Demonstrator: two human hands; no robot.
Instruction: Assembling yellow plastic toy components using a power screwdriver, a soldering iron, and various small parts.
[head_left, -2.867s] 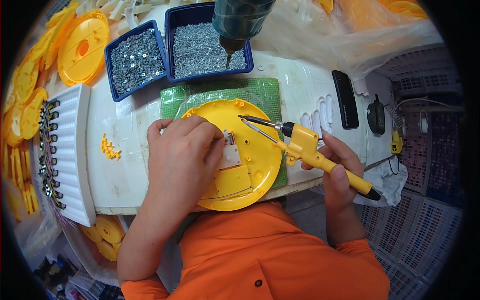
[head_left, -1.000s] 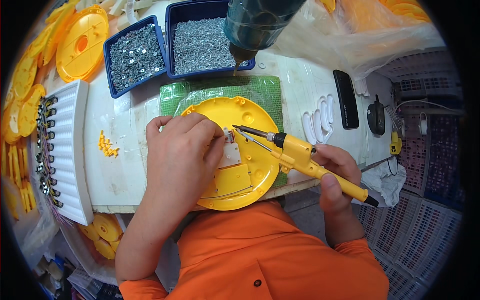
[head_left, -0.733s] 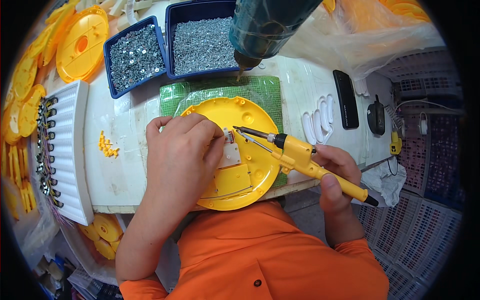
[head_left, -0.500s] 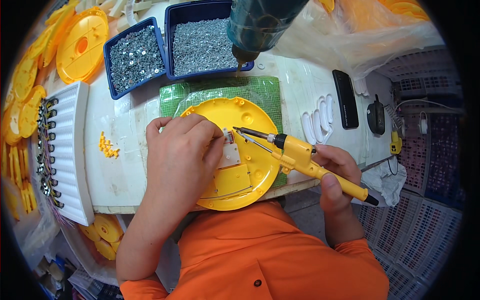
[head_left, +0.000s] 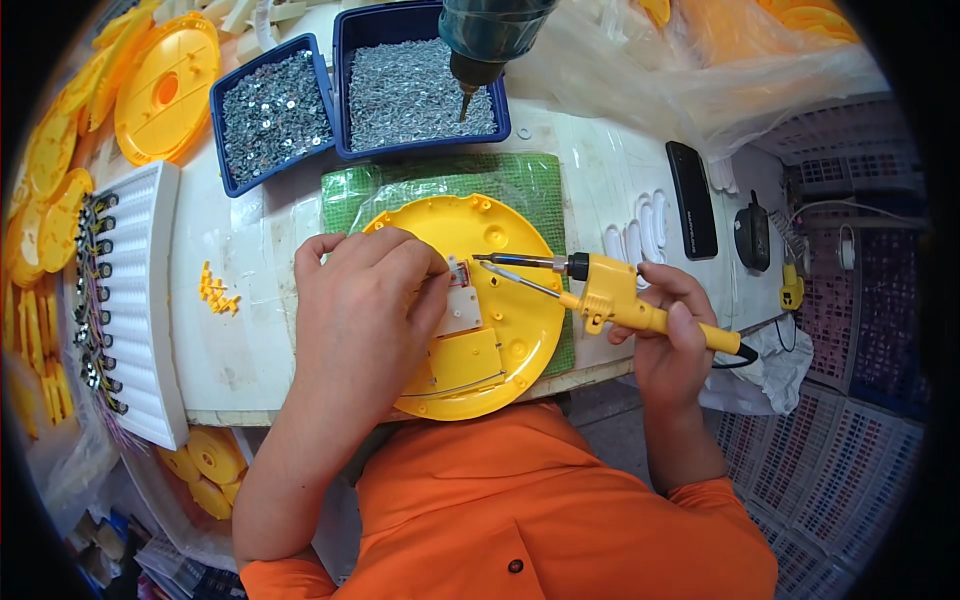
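The fingertips of my left hand bunch together by the white plate inside the round yellow cover; I cannot tell what they pinch. My right hand grips the yellow soldering iron, its tip over the cover. Beneath the cover lies a green mat; beyond, a blue bin holds small metal pieces.

on the bench before me, a housing upon a mat, left hand over its left part, soldering iron over its right; behind the mat, a screw bin, a washer bin leftward; farther left, a tray; right of the mat, loop parts.
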